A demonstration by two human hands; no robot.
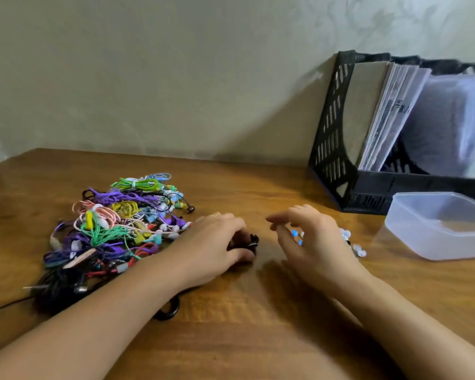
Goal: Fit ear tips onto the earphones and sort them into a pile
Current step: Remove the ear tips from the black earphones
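Left hand (217, 242) is curled around a dark bundled earphone (248, 242) on the brown wooden table (258, 325). Right hand (313, 242) is held loosely open, empty, above small translucent ear tips (358, 250).

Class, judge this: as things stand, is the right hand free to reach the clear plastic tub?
Probably yes. The right hand hovers with loose fingers, seemingly holding nothing, and only bare table and a few ear tips lie before the clear plastic tub.

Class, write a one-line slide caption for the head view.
Left hand grips a dark earphone beside the colourful earphone pile; right hand hovers over ear tips.
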